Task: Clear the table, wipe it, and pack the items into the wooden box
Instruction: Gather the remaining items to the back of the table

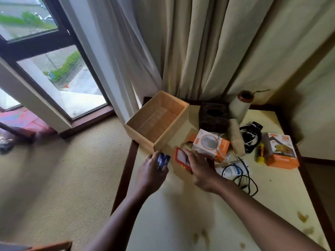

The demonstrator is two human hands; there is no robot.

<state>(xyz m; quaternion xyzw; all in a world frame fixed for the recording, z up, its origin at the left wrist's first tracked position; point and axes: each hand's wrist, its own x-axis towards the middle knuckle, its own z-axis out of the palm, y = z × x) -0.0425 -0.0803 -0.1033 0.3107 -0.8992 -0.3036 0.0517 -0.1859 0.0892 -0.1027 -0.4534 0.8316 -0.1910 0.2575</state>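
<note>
Left hand (152, 172) fingers curl round a blue packet (163, 160), right hand (198, 170) grips an orange-edged card (180, 157), wooden box (157, 120) at 12 o'clock on worktop (181, 214).

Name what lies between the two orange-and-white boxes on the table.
In the head view: a tipped stack of paper cups, coiled black cables and a yellow-and-black tool, between the charger box and the other box.

**Blur and covering hands**

The left hand (151, 171) wraps a blurred blue item (163, 159), perhaps a small packet. The right hand (200, 170) covers the lower part of an orange-rimmed card (181, 156). Print on the orange box (281, 152) is unreadable.
</note>
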